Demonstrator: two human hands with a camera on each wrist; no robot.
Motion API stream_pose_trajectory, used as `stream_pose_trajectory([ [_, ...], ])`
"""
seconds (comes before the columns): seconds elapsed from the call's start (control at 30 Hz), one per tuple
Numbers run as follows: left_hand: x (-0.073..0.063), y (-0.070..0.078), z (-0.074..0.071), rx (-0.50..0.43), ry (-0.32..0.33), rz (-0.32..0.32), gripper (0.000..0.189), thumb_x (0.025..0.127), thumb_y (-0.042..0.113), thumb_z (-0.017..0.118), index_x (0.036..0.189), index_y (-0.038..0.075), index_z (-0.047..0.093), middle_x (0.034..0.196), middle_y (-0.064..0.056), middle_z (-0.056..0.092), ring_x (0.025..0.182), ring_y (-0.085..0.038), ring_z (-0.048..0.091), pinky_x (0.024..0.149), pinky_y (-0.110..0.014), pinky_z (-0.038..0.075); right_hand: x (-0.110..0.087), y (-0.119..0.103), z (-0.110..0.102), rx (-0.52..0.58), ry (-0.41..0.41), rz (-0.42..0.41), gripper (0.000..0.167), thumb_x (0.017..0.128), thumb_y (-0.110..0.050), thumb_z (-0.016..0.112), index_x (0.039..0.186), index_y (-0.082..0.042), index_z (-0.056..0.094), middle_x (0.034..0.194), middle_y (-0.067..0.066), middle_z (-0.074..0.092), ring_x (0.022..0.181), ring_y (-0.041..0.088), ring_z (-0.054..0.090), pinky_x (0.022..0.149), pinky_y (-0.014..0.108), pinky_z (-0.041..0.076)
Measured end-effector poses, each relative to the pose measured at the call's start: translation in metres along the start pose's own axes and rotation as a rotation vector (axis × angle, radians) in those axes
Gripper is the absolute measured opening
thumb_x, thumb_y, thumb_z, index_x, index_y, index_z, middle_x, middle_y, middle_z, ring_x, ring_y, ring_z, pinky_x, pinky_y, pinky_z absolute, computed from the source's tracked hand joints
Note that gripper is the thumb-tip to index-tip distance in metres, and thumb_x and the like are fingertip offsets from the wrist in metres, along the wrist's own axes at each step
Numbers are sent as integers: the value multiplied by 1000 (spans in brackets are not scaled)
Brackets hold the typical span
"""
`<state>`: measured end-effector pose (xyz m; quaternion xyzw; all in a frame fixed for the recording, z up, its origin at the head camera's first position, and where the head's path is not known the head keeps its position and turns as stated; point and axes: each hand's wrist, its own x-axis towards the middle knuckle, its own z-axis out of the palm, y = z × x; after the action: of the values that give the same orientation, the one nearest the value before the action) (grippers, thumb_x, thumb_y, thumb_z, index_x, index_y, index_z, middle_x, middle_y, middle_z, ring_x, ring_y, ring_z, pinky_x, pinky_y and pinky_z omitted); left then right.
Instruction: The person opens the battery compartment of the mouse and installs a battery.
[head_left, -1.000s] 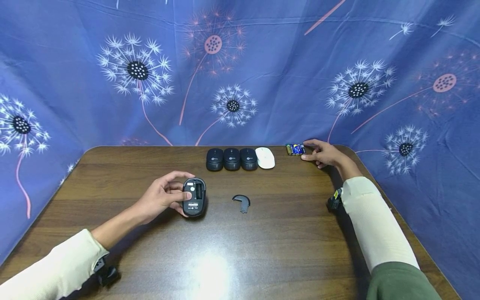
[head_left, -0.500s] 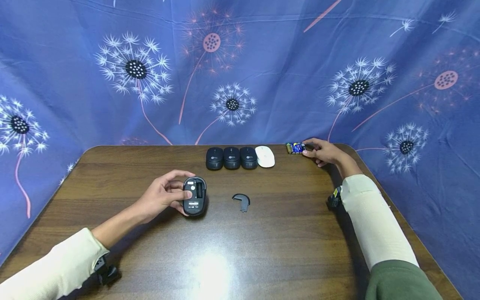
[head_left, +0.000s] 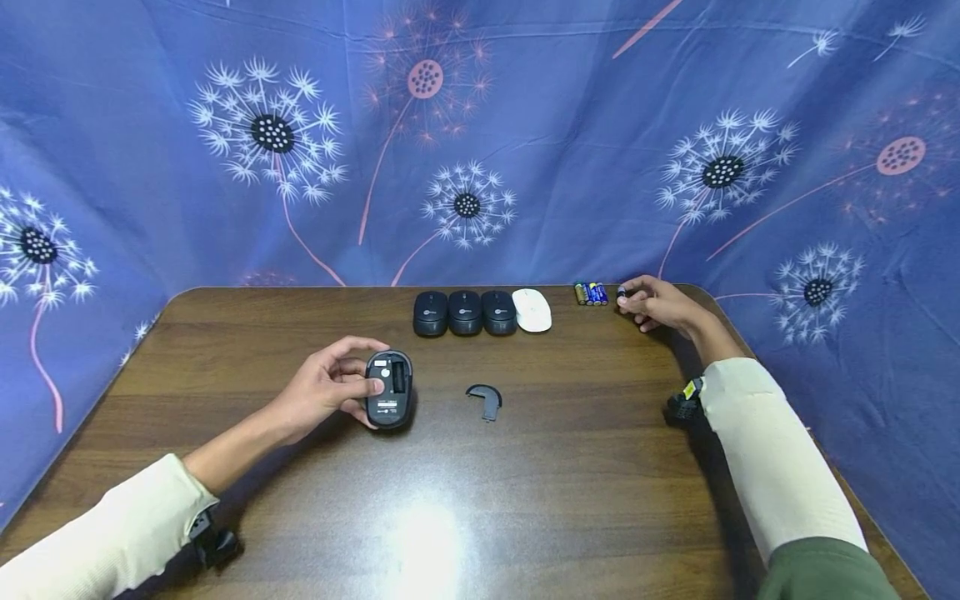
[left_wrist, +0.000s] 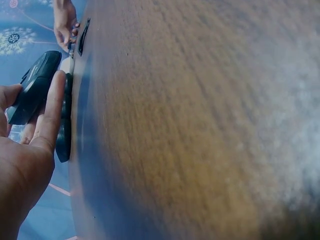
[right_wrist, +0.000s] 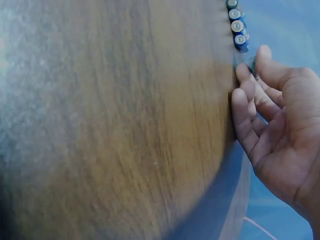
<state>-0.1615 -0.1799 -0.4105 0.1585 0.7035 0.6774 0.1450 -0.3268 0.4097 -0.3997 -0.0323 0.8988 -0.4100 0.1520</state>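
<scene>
My left hand (head_left: 330,385) grips a black computer mouse (head_left: 388,408) by its sides, underside up, thumb on the base and the battery slot bare. At the far right, my right hand (head_left: 660,304) pinches a dark battery (head_left: 621,292) between thumb and fingers; the fingers hide most of it. Just left of that hand lies a row of several batteries (head_left: 591,294), blue and green. In the right wrist view, their ends (right_wrist: 237,26) face the camera, apart from the fingertips. A black curved battery cover (head_left: 486,400) with a tongue lies mid-table, right of the held mouse.
Three black mice (head_left: 465,313) and a white mouse (head_left: 532,310) stand side by side near the back edge of the wooden table (head_left: 570,475). Behind the table hangs a blue cloth (head_left: 570,158) with dandelion prints.
My right hand has drawn one battery off the right end of the row and moved slightly right with it. The left hand and its mouse have stayed in place.
</scene>
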Motion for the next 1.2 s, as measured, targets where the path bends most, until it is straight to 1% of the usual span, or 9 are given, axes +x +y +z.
stream_pose_trajectory([
  [0.17,1,0,-1,3,10,-8,58,102,-5,75,155,-2,52,108,-12,81,89,-27,84,71,-52,75,-2,-1,-3,79,-6,7,67,116,-26,65,167,3,33,108,-7,78,90,14,64,73,28,66],
  [0.27,1,-1,-2,-4,9,-7,57,103,-5,75,155,-1,52,109,-12,81,89,-27,84,71,-52,75,-3,-3,-5,142,-14,8,69,116,-23,66,170,0,30,102,-13,79,88,11,68,75,28,65],
  [0.33,1,-2,-3,-11,8,-2,56,103,-5,75,154,0,53,109,-12,81,90,-27,84,71,-53,75,-6,-5,-6,164,-25,-3,71,117,-22,64,174,-3,28,105,-12,80,90,10,71,80,29,66],
  [0.43,1,-2,-3,-10,12,-5,57,103,-5,75,155,0,52,109,-12,81,90,-27,84,71,-53,75,-9,-5,-7,183,-39,-16,72,118,-20,61,178,-4,24,119,-4,81,97,9,75,89,29,68],
  [0.53,2,-1,-4,3,16,-13,57,103,-3,75,155,2,52,110,-13,81,90,-28,84,72,-53,75,-12,-3,-7,205,-27,-23,71,118,-16,60,178,-2,24,125,1,81,102,8,78,94,28,69],
  [0.73,1,0,-8,22,35,-24,56,104,-3,74,156,5,53,110,-12,80,89,-28,84,73,-54,75,-14,-4,1,316,9,-25,69,116,-5,59,176,3,25,109,-7,85,100,7,82,94,26,71],
  [0.9,0,1,-9,16,42,-28,56,104,-3,74,155,4,53,109,-12,80,89,-27,83,73,-53,75,-17,-6,9,385,35,3,71,115,-3,61,176,4,25,104,-8,85,98,8,83,95,26,72],
  [1.03,2,1,-8,15,46,-32,58,103,-3,74,157,2,52,112,-13,80,90,-29,84,74,-55,75,-23,-11,13,396,54,4,72,114,-3,63,175,5,26,102,-9,85,97,8,84,94,27,72],
  [1.2,3,1,-8,14,47,-37,58,104,-3,73,157,2,51,115,-15,81,92,-30,84,75,-56,75,-33,-22,23,390,51,-39,71,114,-5,64,174,6,27,101,-9,85,96,9,84,92,27,72],
])
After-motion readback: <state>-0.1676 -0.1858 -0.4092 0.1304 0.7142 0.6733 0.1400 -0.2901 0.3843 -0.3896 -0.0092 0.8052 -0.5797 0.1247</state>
